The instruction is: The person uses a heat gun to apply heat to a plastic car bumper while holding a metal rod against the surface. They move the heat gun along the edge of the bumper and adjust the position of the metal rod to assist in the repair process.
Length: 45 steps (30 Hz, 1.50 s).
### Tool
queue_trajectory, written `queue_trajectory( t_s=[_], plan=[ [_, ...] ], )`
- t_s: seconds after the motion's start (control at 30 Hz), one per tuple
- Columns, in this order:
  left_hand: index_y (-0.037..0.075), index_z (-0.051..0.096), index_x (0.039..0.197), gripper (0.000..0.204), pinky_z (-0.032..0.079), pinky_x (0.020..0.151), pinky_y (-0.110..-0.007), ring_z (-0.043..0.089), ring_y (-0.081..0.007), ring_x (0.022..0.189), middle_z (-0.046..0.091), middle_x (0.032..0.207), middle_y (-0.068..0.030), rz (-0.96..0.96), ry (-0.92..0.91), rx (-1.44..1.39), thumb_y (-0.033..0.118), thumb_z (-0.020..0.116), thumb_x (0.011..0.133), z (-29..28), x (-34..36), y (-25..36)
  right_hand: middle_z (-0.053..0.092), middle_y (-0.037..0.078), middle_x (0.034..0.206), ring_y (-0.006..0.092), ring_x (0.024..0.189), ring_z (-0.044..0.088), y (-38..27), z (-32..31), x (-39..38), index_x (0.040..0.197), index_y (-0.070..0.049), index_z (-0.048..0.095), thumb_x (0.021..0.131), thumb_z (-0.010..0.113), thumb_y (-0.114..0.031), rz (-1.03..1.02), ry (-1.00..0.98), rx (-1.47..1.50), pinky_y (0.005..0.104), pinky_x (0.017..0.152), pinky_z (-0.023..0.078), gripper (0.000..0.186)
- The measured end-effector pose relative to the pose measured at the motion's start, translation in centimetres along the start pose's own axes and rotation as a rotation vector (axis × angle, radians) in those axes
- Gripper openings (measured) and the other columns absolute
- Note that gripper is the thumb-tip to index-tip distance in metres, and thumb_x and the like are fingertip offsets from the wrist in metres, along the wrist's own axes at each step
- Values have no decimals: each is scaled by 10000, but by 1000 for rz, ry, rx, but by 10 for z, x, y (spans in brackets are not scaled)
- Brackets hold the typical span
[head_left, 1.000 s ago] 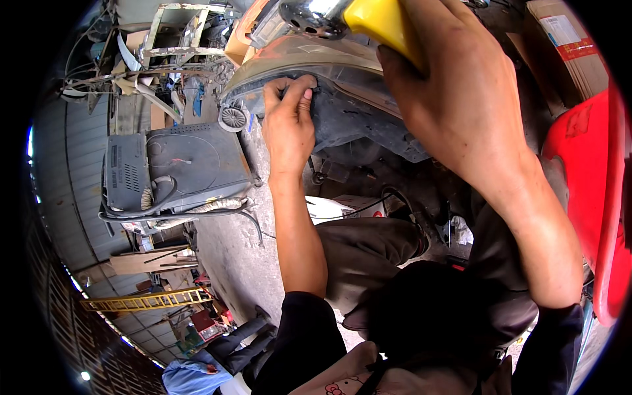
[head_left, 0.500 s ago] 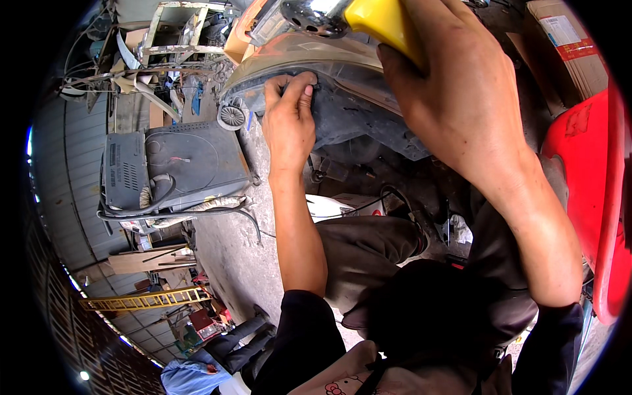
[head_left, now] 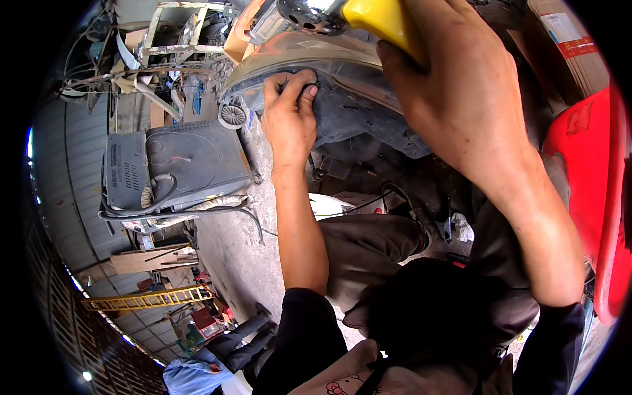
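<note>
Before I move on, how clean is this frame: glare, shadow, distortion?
Head view: left hand and right hand fairly sharp; yellow-handled tool glinting at its chrome end. Head view, lower middle: near-black patch, detail lost. Head view, left: metal wall curving with the fisheye.

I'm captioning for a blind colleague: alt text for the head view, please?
The right hand grips a yellow-handled tool, perhaps a heat gun; the left hand holds a curved part, perhaps a headlight. A grey machine lies left.
</note>
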State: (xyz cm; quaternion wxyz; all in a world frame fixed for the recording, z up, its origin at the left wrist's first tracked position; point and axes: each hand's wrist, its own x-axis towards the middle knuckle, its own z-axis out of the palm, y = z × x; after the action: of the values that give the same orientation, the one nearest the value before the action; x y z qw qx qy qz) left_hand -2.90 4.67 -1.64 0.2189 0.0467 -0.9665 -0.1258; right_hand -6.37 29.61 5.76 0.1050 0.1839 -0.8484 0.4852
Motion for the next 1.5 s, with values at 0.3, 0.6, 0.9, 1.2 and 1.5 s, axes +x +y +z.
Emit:
queue_trajectory(
  t_s=[0.3, 0.6, 0.9, 1.2, 1.5],
  plan=[
    [124, 583, 1295, 447, 511, 856, -449, 627, -379, 1047, 613, 1168, -153, 44, -8, 72, 141, 738, 876, -4, 1, -4, 570, 258, 1027, 479, 853, 629, -1, 0, 0, 1140, -2, 508, 783, 651, -31, 15, -27, -46, 541, 747, 524, 386],
    [36, 504, 1395, 639, 508, 918, -396, 605, -308, 1103, 600, 1215, -171, -76, -23, 47, 114, 802, 836, -7, 2, 5, 566, 255, 1038, 480, 860, 622, -1, 0, -1, 1140, -12, 504, 797, 655, -45, 15, -14, -45, 546, 753, 519, 376],
    [27, 490, 1426, 678, 517, 926, -366, 589, -262, 1118, 570, 1265, -151, -77, 5, -42, 112, 811, 835, -5, 2, 0, 565, 261, 1043, 477, 867, 626, -1, 3, -1, 1137, -6, 512, 809, 652, -49, 31, 0, -43, 543, 761, 525, 360],
    [17, 483, 1428, 693, 525, 922, -361, 580, -271, 1140, 564, 1274, -164, -80, 14, -54, 117, 817, 829, -6, 2, 0, 566, 271, 1068, 488, 884, 627, 3, 4, 0, 1147, -11, 511, 824, 644, -52, 61, -54, -48, 550, 768, 526, 351],
    [0, 493, 1399, 664, 522, 926, -356, 570, -281, 1168, 562, 1272, -173, -104, 29, -85, 121, 815, 831, -9, 4, 6, 620, 192, 1118, 437, 945, 646, 33, 41, 11, 1287, -55, 556, 864, 675, -107, -144, 27, -153, 498, 782, 534, 443]
  ],
)
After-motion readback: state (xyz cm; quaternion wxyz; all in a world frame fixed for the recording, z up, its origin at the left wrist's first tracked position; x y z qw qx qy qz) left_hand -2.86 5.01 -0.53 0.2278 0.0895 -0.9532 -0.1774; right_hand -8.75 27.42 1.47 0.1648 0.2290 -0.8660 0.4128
